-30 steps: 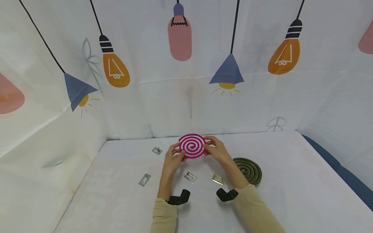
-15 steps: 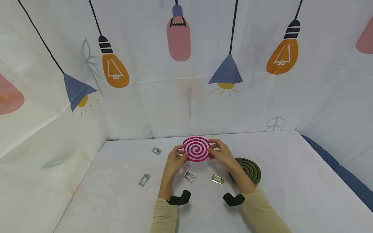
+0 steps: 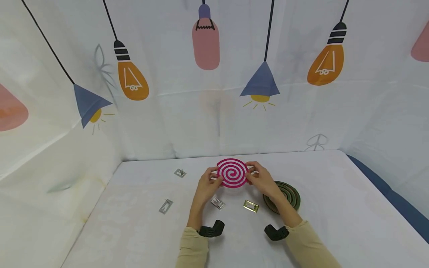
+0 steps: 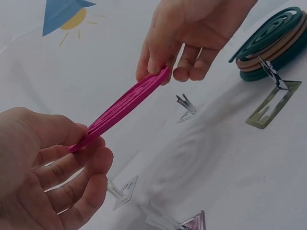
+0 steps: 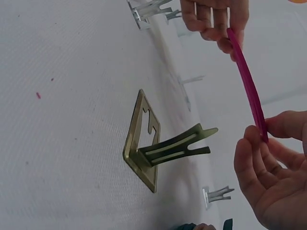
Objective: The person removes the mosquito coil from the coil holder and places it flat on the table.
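A magenta mosquito coil (image 3: 232,173) is held up flat-faced above the far part of the table, between both hands. My left hand (image 3: 207,184) pinches its left edge with thumb and fingers; the left wrist view shows the coil (image 4: 120,109) edge-on and tilted. At the opposite edge, my right hand (image 3: 263,181) pinches it the same way. Below the hands lies a silver metal coil stand (image 3: 218,203) with its prong bent upward. A gold coil stand (image 5: 168,149), prong also raised, sits near the right forearm.
A stack of green and brown coils (image 3: 292,197) lies partly behind the right forearm. Two more silver stands, one farther back (image 3: 180,173) and one nearer (image 3: 165,206), lie to the left. A printed white curtain (image 3: 187,123) hangs behind the table (image 3: 134,230).
Both hands have shifted right and slightly nearer with the magenta mosquito coil, still gripping its two edges. The stands and the coil stack have stayed in place.
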The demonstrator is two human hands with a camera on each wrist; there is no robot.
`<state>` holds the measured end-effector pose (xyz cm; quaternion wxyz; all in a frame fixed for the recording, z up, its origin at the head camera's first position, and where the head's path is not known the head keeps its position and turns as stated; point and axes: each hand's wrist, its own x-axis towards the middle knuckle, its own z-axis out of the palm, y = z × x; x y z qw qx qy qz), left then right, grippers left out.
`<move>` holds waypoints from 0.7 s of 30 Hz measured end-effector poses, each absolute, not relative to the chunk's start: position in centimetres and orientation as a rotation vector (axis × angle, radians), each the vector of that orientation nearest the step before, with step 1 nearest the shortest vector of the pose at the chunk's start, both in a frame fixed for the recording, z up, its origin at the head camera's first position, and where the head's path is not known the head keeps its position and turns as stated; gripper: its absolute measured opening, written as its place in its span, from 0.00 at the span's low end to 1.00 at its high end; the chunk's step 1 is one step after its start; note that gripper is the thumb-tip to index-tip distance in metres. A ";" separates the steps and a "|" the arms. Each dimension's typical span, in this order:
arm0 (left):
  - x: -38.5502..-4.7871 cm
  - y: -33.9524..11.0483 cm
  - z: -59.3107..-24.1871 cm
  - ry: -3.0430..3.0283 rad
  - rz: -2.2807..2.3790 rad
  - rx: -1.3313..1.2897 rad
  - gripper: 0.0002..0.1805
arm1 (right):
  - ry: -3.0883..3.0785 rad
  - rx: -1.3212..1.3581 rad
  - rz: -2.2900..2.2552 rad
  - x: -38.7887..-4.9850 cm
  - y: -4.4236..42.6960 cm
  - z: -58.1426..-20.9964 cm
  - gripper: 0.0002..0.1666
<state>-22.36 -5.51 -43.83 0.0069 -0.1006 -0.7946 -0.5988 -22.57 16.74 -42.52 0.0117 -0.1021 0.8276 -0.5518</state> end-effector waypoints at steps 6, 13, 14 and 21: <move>-21.9 -4.9 -43.7 -2.559 -1.791 -0.361 0.23 | 2.697 -0.343 -1.598 -22.1 17.7 -42.7 0.24; -21.8 -4.5 -43.6 -2.608 -1.771 -0.403 0.25 | 2.761 -0.395 -1.510 -21.7 18.8 -42.5 0.24; -21.8 -4.5 -43.6 -2.611 -1.767 -0.415 0.25 | 2.763 -0.403 -1.506 -21.6 18.9 -42.5 0.24; -21.6 -4.1 -43.5 -2.664 -1.711 -0.502 0.29 | 2.770 -0.427 -1.521 -21.2 19.9 -42.5 0.26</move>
